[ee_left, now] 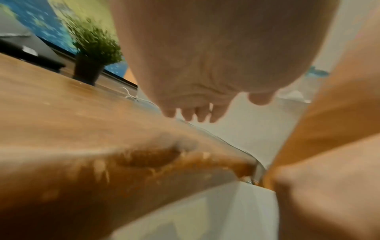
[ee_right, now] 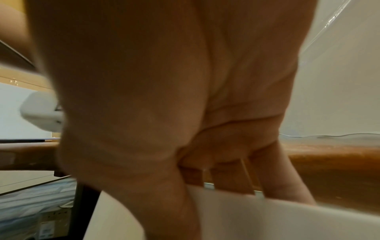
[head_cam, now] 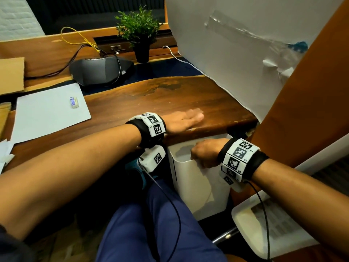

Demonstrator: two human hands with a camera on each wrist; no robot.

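A white bin point(head_cam: 200, 188) stands below the front edge of the wooden table point(head_cam: 170, 95), at the right. My right hand point(head_cam: 204, 153) grips the bin's near rim point(ee_right: 267, 211), fingers point(ee_right: 226, 177) curled inside and thumb outside. My left hand point(head_cam: 186, 120) lies flat and blurred on the table top right by that edge, above the bin, fingers point(ee_left: 202, 113) straight and together. Nothing shows under or in the left hand.
A white sheet point(head_cam: 51, 110) with a small eraser point(head_cam: 74, 102) lies at the left. A black conference phone point(head_cam: 102, 71) with cables and a potted plant point(head_cam: 139, 35) stand at the back. A large white board point(head_cam: 245, 44) leans at the right. A white tray point(head_cam: 272, 229) sits low right.
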